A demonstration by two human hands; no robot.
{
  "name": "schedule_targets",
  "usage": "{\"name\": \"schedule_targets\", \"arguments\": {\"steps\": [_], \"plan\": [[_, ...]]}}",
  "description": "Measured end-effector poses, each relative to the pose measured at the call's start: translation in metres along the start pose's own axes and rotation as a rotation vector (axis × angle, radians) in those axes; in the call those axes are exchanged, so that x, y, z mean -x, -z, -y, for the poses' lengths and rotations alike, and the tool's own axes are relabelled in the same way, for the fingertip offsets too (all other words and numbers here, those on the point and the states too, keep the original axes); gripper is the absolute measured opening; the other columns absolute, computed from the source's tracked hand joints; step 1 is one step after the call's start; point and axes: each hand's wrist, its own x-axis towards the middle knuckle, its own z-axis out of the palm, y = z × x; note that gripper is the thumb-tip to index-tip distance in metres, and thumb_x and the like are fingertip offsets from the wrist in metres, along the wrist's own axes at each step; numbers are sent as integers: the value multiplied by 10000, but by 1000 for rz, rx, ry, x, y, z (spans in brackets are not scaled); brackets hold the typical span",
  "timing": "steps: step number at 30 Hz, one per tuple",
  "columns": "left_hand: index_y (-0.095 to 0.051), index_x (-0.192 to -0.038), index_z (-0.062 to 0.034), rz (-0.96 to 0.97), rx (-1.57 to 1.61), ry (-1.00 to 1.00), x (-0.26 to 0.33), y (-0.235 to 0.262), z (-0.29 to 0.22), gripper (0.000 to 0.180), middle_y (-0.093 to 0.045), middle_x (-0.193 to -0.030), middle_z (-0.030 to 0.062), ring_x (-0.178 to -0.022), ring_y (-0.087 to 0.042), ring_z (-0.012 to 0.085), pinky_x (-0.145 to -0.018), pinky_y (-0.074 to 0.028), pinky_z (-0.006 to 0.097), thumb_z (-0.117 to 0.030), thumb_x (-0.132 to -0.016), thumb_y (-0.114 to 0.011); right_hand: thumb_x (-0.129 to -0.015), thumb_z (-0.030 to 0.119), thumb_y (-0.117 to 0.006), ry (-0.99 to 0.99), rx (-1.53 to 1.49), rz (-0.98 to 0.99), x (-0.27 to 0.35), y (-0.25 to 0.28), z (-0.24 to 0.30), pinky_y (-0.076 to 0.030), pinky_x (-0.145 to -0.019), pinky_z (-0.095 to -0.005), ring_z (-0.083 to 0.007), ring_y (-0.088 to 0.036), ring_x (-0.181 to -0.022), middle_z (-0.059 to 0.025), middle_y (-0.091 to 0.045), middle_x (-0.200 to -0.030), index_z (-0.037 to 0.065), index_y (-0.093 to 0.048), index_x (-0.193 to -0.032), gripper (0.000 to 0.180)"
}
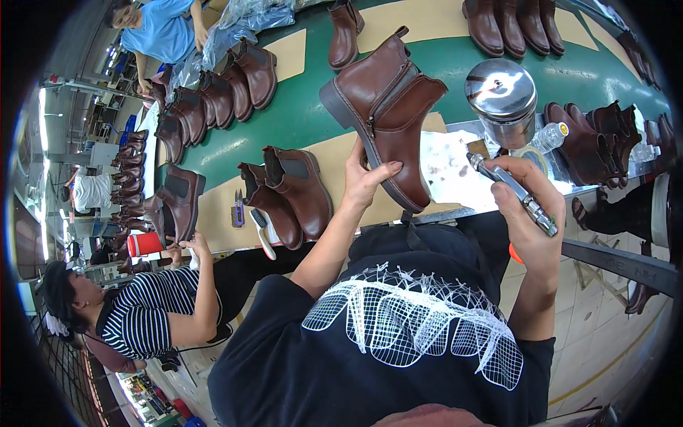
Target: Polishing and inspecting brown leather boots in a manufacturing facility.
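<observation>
— Head view: how far along is the work?

— I'd judge midway: the brown leather ankle boot with a side zip (388, 107) is lifted at twelve o'clock, and other boots wait on the green conveyor table (299, 114).

— And the hands?

— Left hand (366, 178) is closed round the boot's sole edge; right hand (526, 196), at three o'clock, is clenched on a metal airbrush with a steel cup (506, 153), untouching the boot

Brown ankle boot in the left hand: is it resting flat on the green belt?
No: the left hand holds the brown ankle boot tilted up off the green belt, while the right hand grips a spray gun.
</observation>
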Motion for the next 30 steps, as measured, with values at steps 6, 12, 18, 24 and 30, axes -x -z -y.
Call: {"name": "schedule_targets", "arguments": {"steps": [6,12,18,24,30], "plan": [[-475,-1331,45,8,113,121,7,1,-3,704,-637,-1146,112,-992,-635,183,-887,-503,310,-48,-693,-755,-872,59,-695,11,9,-15,-1,5,2,-472,-717,-223,-99,-639,-824,-74,-698,-882,-20,-674,-1049,195],[-493,-1296,45,25,169,235,8,7,4,656,-636,-1124,118,-985,-643,198,-885,-507,316,-75,-699,-736,-881,50,-685,29,8,-34,-1,8,3,-472,-729,-220,-99,-634,-835,-81,-694,-896,-31,-671,-1052,190],[-502,-1280,44,66,327,385,9,15,12,593,-642,-1117,149,-981,-666,241,-894,-543,363,-156,-755,-691,-880,58,-692,34,15,-35,0,9,2,-472,-726,-221,-105,-638,-829,-88,-696,-899,-31,-671,-1054,197],[-392,-1399,39,196,592,603,12,23,9,758,-582,-1238,265,-1031,-662,364,-883,-576,428,-401,-810,-578,-875,66,-698,45,12,-46,2,9,1,-474,-713,-222,-107,-640,-817,-89,-698,-893,-29,-674,-1057,207],[-289,-1453,56,407,943,634,10,8,-10,846,-473,-1302,375,-1023,-637,469,-839,-591,465,-438,-825,-565,-873,84,-702,49,20,-44,4,10,3,-466,-690,-221,-102,-631,-789,-84,-700,-871,-24,-677,-1054,212]]}}
